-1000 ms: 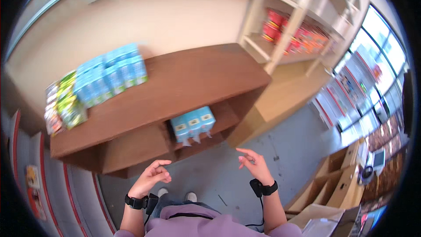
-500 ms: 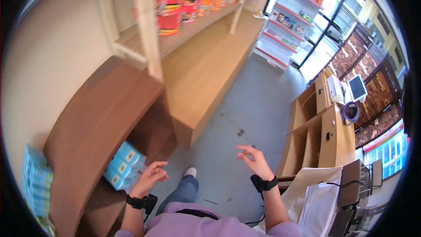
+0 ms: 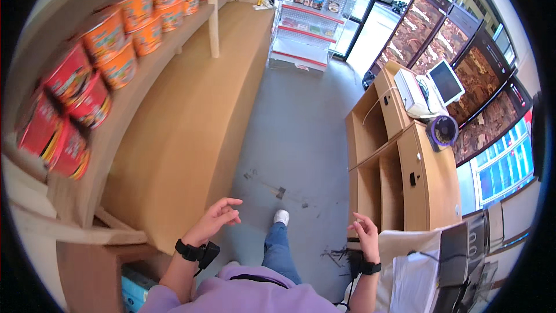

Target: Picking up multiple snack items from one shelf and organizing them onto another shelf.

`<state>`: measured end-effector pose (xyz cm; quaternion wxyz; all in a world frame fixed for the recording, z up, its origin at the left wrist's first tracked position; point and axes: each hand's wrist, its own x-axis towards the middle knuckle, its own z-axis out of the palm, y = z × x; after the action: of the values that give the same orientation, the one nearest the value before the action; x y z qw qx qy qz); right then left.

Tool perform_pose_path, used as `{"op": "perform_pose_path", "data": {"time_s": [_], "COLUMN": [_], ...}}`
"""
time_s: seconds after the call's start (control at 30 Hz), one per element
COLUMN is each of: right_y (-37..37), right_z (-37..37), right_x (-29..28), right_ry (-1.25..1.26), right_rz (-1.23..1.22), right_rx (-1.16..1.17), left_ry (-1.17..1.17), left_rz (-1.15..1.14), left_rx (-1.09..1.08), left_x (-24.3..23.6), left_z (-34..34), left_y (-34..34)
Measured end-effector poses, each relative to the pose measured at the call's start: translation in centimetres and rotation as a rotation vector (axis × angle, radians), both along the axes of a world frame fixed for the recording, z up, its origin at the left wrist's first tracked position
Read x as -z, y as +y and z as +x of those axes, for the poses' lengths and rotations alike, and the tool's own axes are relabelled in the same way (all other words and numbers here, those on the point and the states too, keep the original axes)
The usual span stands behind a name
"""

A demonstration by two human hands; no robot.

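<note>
My left hand [image 3: 217, 220] hangs in the lower middle with index finger stretched and the others loosely bent, holding nothing. It is in front of the long light wooden bench [image 3: 168, 127]. My right hand [image 3: 366, 235], also empty with fingers loosely apart, is lower right beside a white covered surface [image 3: 415, 266] and the wooden counter units [image 3: 391, 188]. Orange noodle cups [image 3: 119, 66] and red noodle cups [image 3: 69, 150] stand on the wooden shelf at my left. The blue packs [image 3: 133, 287] show below in a brown cabinet [image 3: 81, 278].
A grey floor aisle [image 3: 278, 116] runs between bench and counter to a white display rack [image 3: 307, 17] by glass doors. On the counter are a monitor [image 3: 445, 81], a white machine [image 3: 412, 95] and a fan [image 3: 443, 130]. Dark patterned panels [image 3: 417, 29] and a blue-lit cabinet [image 3: 501, 168] line the right.
My view has swung right and moved onward, from the brown cabinet to the aisle. The bench and cup shelf now fill the left. My right hand has shifted slightly right and down, still empty.
</note>
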<state>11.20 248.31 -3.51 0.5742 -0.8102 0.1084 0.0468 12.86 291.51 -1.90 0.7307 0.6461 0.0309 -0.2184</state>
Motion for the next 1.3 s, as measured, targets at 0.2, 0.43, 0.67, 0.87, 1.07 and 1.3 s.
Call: {"op": "perform_pose_path", "data": {"time_s": [0.2,0.43,0.67,0.87,1.07,1.3], "right_y": [-6.0,-7.1,-1.5,-0.9,-2.9,-7.0], "right_z": [16.0,38.7,57.5,72.0,83.5,97.0], "right_x": [-0.7,-5.2,-1.3,-4.0,-4.3,-0.4], "right_ry": [-0.09,-0.209,-0.145,-0.075,-0.171,-0.078], "right_rz": [0.06,-0.062,-0.084,-0.063,0.039,-0.015], "right_rx": [0.156,-0.002,-0.283,-0.19,0.008,0.042], "left_ry": [0.135,0.043,0.148,0.098,-0.019,0.005], "left_rz": [-0.034,-0.078,0.038,0.005,0.021,-0.001], "left_rx": [-0.011,-0.029,-0.345,-0.322,-0.118,-0.026], "left_x": [0.3,-1.2,3.3,1.3,-2.0,1.0], "left_z": [15.2,29.4,42.6,61.5,79.8,96.5], "left_y": [-8.0,-9.5,-3.5,-2.0,-4.4,-8.2]}}
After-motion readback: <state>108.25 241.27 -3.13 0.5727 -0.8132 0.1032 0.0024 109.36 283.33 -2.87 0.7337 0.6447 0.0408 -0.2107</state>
